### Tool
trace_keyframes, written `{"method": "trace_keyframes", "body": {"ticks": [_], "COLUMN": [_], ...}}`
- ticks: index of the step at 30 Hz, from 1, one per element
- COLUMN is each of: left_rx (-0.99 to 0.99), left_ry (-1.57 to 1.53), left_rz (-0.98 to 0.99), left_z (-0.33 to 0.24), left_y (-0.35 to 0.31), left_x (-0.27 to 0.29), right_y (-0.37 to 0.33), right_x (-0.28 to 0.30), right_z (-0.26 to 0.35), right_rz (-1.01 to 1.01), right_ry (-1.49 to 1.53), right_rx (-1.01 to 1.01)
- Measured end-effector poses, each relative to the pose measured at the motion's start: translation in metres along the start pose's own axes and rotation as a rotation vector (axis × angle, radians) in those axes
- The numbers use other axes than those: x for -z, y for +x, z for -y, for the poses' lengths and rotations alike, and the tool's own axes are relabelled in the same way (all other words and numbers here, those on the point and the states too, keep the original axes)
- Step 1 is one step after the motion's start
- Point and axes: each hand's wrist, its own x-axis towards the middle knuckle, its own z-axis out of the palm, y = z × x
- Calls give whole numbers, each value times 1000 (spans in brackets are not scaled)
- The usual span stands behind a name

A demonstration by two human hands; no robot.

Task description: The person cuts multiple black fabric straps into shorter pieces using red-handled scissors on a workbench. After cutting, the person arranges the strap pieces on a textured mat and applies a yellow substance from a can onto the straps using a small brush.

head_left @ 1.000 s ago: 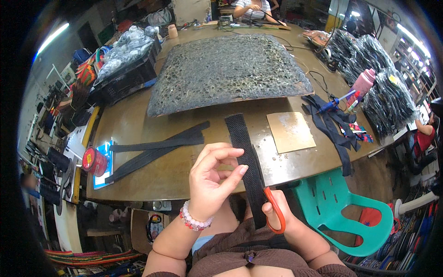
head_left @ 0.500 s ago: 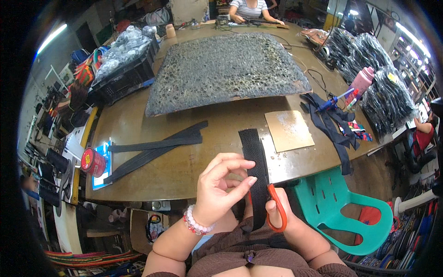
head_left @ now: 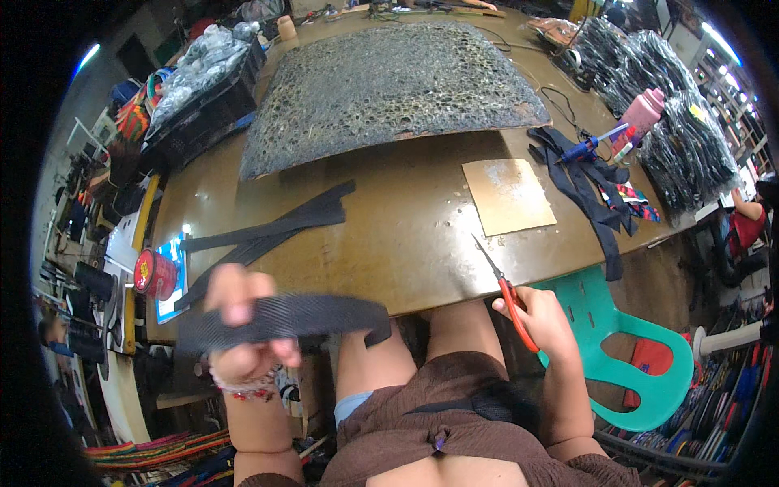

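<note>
My left hand [head_left: 243, 357], blurred by motion, is closed on a black webbing strap [head_left: 337, 312], which lies sideways across it with its right end bent downward. In my right hand [head_left: 548, 325] are scissors [head_left: 505, 286] with orange handles and slim dark blades, pointing up and left over the table's near edge. More black straps [head_left: 280, 231] lie crossed on the left of the table. A dark piece of material [head_left: 507, 404] rests on my lap.
A rough dark board [head_left: 389, 89] covers the table's middle. Cardboard [head_left: 511, 197], dark strips [head_left: 580, 187], a blue glue gun [head_left: 580, 152] and a pink bottle [head_left: 641, 114] are at right. A red tub [head_left: 157, 274] and black crate [head_left: 203, 105] stand left. A green chair [head_left: 604, 349] is beside me.
My left hand has carried the strap left, away from the scissors, turning it from upright to sideways. My right hand with the scissors has moved right, and their blades now show. The view has tilted downward.
</note>
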Motion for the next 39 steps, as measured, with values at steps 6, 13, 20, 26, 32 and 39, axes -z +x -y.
{"method": "trace_keyframes", "body": {"ticks": [6,13,20,26,32,39], "left_rx": [-562,-267,-492,158,268,271], "left_ry": [212,822,968,571,539,554], "left_rz": [219,-70,-64,-379,-414,-438], "left_z": [-46,-46,5,86,119,129], "left_y": [10,178,136,49,7,3], "left_x": [-36,-19,-10,11,28,33], "right_y": [-2,0,-14,-12,-13,-13], "right_x": [-5,-5,-15,-51,-87,-86], "right_z": [10,22,22,20,23,23], "right_rz": [-159,-158,-53,369,614,582], "right_ry": [481,591,515,552,1012,913], "right_rx": [283,421,423,413,276,233]}}
